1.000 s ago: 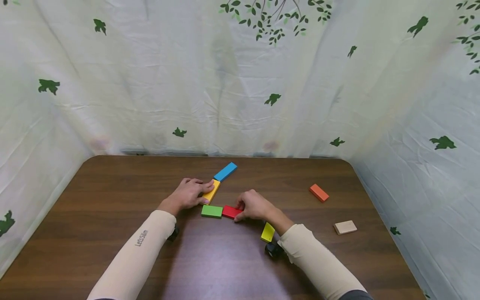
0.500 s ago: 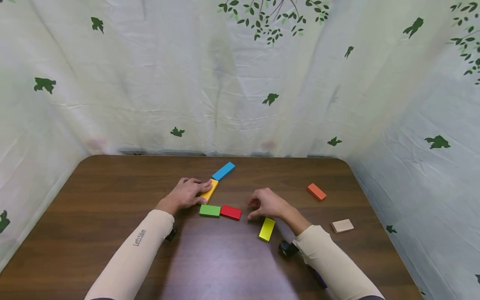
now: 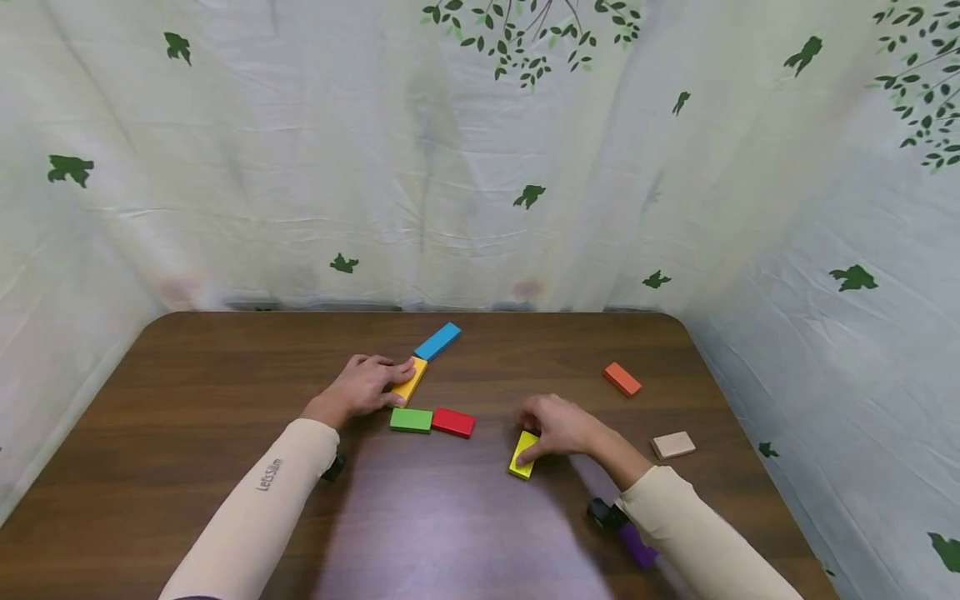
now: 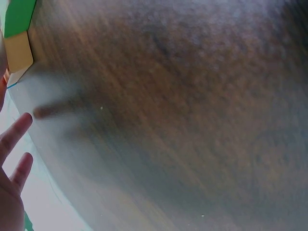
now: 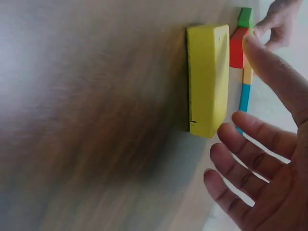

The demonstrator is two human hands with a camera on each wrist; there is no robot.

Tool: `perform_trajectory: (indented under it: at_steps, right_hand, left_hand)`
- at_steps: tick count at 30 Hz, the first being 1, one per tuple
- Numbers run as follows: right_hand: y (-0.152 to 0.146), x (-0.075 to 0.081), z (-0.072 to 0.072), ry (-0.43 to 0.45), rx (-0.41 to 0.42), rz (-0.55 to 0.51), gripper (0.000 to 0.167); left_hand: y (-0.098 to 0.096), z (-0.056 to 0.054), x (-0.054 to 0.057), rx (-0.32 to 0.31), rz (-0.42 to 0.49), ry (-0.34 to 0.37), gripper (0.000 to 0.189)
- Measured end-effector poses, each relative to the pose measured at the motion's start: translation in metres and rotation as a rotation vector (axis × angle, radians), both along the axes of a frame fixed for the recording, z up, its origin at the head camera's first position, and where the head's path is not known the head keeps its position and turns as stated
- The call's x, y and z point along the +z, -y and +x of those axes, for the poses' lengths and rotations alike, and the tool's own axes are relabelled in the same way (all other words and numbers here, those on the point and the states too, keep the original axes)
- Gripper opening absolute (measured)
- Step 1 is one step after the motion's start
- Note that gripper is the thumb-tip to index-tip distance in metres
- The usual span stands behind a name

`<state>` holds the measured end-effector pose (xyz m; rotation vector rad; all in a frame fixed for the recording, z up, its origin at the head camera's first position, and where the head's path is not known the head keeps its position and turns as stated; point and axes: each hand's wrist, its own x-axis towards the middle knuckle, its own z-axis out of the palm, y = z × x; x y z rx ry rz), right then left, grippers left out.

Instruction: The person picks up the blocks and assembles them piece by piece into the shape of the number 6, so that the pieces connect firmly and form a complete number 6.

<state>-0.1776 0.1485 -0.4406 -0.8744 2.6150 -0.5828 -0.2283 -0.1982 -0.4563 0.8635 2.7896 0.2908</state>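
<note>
My left hand (image 3: 362, 386) is at an amber block (image 3: 409, 383), thumb and index finger holding it near its two ends. That block touches a blue block (image 3: 438, 341) at its far end. Close to its near end lies a green block (image 3: 411, 420), with a red block (image 3: 453, 422) joined to its right side. My right hand (image 3: 562, 427) hovers around a yellow block (image 3: 523, 457) that lies flat, apart from the rest. Seen from the right wrist, its thumb and fingers are spread, with a gap to the yellow block (image 5: 208, 79).
An orange block (image 3: 622, 379) and a pale wooden block (image 3: 673, 445) lie at the right of the brown table (image 3: 225, 367). A purple block (image 3: 637, 546) is partly covered by my right forearm. A white leaf-print curtain (image 3: 300, 167) surrounds the table's back and sides.
My right hand has let go of the red block and moved right to the yellow block. The purple block has come into view. My left hand stays at the amber block.
</note>
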Motion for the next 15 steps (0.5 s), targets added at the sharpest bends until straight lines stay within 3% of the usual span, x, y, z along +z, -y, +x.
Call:
perform_trajectory:
  at_steps: [7,15]
  right_hand:
    - [0.000,-0.002,0.015,0.006,-0.067,0.074,0.065]
    - [0.001,-0.005,0.021,0.015,-0.096,0.103,0.063]
  left_hand:
    - [0.002,0.001,0.001,0.003,0.009,0.006,0.065]
    - [0.000,0.001,0.002,0.009,0.013,0.015,0.065]
